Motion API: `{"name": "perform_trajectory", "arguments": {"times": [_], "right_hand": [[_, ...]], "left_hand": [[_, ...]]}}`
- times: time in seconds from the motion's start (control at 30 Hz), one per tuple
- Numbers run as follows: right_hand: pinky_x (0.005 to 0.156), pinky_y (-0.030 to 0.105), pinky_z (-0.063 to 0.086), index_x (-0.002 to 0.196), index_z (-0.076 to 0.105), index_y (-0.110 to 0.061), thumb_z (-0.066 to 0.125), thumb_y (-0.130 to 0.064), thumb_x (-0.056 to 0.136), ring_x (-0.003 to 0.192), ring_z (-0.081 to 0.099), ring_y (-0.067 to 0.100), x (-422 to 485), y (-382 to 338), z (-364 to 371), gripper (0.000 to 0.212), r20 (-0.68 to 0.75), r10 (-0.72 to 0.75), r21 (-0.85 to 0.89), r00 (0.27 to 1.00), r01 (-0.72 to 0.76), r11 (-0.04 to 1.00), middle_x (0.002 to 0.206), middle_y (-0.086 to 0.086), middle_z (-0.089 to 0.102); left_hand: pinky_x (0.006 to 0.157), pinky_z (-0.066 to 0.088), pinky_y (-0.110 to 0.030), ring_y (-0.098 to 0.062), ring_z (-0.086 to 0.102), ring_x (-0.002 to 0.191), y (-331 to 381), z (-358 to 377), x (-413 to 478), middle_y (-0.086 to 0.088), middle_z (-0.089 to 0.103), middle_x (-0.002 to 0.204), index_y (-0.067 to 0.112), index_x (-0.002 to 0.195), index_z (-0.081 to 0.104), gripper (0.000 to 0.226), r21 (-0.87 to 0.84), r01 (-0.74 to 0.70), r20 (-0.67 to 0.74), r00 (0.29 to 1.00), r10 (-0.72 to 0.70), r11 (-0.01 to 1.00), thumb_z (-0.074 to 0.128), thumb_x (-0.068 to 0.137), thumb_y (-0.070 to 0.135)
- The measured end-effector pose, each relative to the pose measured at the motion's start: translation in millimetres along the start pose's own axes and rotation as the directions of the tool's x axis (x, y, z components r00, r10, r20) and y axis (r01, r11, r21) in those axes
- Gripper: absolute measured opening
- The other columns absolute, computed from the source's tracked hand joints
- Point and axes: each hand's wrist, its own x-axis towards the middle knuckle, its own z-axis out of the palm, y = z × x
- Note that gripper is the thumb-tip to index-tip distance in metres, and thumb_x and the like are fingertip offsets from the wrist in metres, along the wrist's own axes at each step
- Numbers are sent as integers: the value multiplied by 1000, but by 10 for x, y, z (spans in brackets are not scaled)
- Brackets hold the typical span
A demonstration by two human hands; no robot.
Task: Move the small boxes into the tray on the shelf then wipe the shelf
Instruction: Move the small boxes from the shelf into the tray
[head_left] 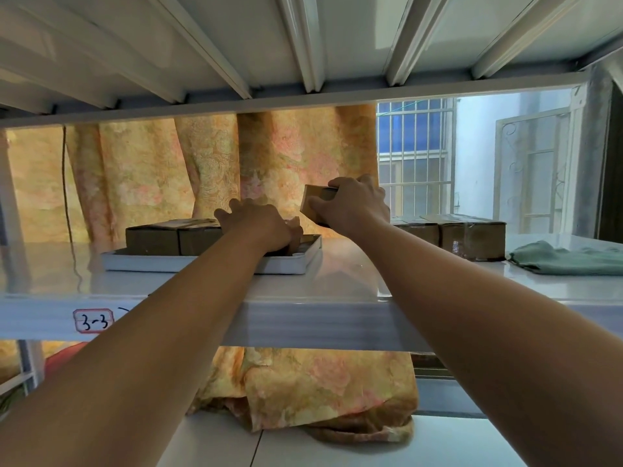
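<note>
A white tray [141, 262] lies on the white shelf [340, 281], left of centre. Two small brown boxes [175, 239] stand in its left half. My left hand [259, 224] reaches into the tray's right half, fingers closed over another brown box [296, 235] that is mostly hidden under the hand. My right hand [354, 205] holds a small brown box [317, 202] in the air, just above and right of the tray's right end. Two more brown boxes [468, 235] sit on the shelf to the right, behind my right forearm.
A folded green cloth [569, 259] lies at the shelf's right end. The upper shelf's ribbed underside [303, 45] hangs low overhead. A floral curtain [209, 163] hangs behind the shelf, with a barred window [414, 156] to the right. A label [93, 321] reading 3-3 marks the front edge.
</note>
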Motion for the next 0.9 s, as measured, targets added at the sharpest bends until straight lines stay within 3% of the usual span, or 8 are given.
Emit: {"name": "perform_trajectory", "arguments": {"times": [0.17,0.4,0.53,0.7,0.8,0.9], "right_hand": [[90,42,42,125,58,-24,57,-54,83,123,40,33,-2,-3,16,52,12,-3,-5,1000,3,1000,137,9,39],[90,41,42,128,56,-24,56,-54,84,125,39,33,-16,-24,9,53,16,-18,7,1000,18,1000,137,8,39],[89,41,40,127,57,-25,55,-53,84,124,39,33,-38,-80,24,51,22,-46,11,999,46,999,138,8,40],[88,39,39,129,54,-26,52,-54,85,123,39,33,-18,-273,16,52,-38,-115,-5,993,115,993,136,8,40],[93,42,40,130,54,-25,51,-56,85,125,38,35,-10,-468,44,54,-64,-124,-8,990,123,992,137,9,39],[92,42,41,129,55,-24,51,-58,85,127,36,35,-56,-724,154,55,-45,-113,-29,993,112,993,139,8,37]], "left_hand": [[105,31,-49,-33,43,127,-41,32,41,-10,49,139,21,129,50,75,-109,-2,43,999,7,994,34,80,75],[90,38,-38,-29,51,121,-40,22,22,-7,55,134,19,128,52,72,-39,-48,-26,999,47,998,33,84,72],[98,43,-40,-29,50,123,-105,1,25,-8,51,140,17,135,46,80,-212,-66,-34,998,61,975,40,80,74],[97,43,-34,-24,50,124,-275,-99,35,-4,51,140,19,127,54,58,-467,-205,-202,972,121,860,54,84,57],[84,37,-25,-22,53,117,-464,-205,16,-5,58,132,15,120,61,33,-605,-268,-383,923,20,750,51,93,32],[82,41,-26,-24,57,110,-811,-304,67,-6,63,124,13,113,65,28,-644,-248,-432,898,-77,724,48,92,22]]}}
